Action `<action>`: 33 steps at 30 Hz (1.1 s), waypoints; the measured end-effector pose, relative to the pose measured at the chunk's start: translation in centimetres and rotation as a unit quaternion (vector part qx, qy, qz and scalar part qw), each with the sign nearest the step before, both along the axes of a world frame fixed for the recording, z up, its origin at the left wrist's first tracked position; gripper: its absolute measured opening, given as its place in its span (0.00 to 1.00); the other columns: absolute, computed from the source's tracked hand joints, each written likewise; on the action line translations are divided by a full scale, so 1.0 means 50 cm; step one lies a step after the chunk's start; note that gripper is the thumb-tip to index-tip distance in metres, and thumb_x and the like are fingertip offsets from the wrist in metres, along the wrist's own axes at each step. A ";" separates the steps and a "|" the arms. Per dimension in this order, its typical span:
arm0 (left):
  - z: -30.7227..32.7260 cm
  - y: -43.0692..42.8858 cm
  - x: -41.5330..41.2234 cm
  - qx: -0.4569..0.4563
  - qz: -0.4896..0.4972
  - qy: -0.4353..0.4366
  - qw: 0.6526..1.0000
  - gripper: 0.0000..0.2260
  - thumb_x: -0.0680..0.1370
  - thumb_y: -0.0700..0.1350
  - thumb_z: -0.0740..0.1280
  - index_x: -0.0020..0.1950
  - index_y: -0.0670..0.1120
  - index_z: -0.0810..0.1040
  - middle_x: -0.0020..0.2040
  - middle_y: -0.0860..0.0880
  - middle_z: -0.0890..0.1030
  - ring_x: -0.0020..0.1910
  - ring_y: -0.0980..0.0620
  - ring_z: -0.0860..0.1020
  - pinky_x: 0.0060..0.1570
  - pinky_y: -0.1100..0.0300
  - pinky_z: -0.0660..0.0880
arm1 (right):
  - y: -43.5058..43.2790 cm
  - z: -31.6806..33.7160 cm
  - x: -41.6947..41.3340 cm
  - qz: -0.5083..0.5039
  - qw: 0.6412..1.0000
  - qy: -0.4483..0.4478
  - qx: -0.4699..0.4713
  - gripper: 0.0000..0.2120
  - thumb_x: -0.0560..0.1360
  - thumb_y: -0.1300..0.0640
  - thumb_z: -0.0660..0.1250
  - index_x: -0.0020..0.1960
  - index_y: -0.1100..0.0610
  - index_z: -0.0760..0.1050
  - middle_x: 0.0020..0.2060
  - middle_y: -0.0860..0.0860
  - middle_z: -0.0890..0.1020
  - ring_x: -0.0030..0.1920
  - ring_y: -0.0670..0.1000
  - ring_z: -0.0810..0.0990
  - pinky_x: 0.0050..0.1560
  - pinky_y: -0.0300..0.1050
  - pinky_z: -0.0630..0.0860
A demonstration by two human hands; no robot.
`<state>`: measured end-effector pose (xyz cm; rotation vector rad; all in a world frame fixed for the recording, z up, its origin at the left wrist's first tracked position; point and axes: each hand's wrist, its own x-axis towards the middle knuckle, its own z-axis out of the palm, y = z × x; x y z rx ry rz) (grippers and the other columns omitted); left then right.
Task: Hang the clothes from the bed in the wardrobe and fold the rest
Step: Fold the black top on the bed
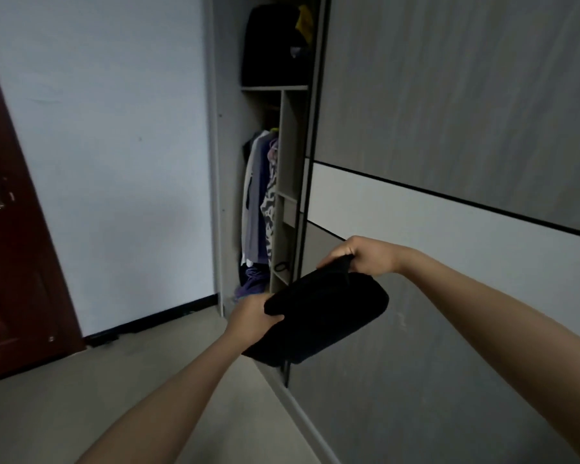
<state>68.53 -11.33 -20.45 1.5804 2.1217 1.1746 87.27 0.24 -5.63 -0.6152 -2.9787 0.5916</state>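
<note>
I hold a folded black garment (pixel 325 316) in front of me with both hands, low before the wardrobe. My left hand (pixel 250 316) grips its near left edge, thumb on top. My right hand (pixel 359 257) grips its far upper edge. The wardrobe (pixel 221 195) stands ahead with its sliding door pushed aside. Inside hang several clothes (pixel 260 202): grey, white, purple and a zebra-patterned piece. The bed is out of view.
The grey and white sliding door panel (pixel 449 202) fills the right side. Dark bags (pixel 275 45) sit on the top shelf, narrow shelves (pixel 287 209) run beside the hanging clothes, and purple fabric (pixel 253 283) lies at the bottom. A dark red door (pixel 10 246) stands at left.
</note>
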 end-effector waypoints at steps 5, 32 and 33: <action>0.043 0.086 -0.141 0.041 0.053 0.068 0.995 0.06 0.75 0.39 0.67 0.41 0.47 0.81 0.42 0.45 0.84 0.44 0.45 0.81 0.39 0.58 0.73 | 0.123 -0.005 -0.134 0.053 0.996 0.073 -0.006 0.19 0.72 0.76 0.63 0.61 0.64 0.77 0.57 0.56 0.80 0.59 0.54 0.79 0.65 0.47 0.72; 0.053 0.604 -0.884 0.289 -0.070 0.458 0.838 0.16 0.67 0.35 0.56 0.40 0.38 0.84 0.37 0.43 0.84 0.30 0.49 0.81 0.29 0.62 0.77 | 0.552 -0.236 -0.771 0.092 0.855 0.137 0.491 0.21 0.73 0.64 0.58 0.66 0.56 0.65 0.58 0.58 0.80 0.52 0.54 0.82 0.48 0.42 0.80; 0.056 0.633 -0.886 0.291 -0.072 0.450 0.841 0.17 0.66 0.34 0.55 0.39 0.38 0.84 0.36 0.43 0.83 0.29 0.50 0.81 0.28 0.62 0.76 | 0.570 -0.228 -0.768 0.075 0.861 0.133 0.485 0.22 0.74 0.64 0.57 0.67 0.56 0.65 0.58 0.58 0.80 0.52 0.54 0.82 0.48 0.42 0.79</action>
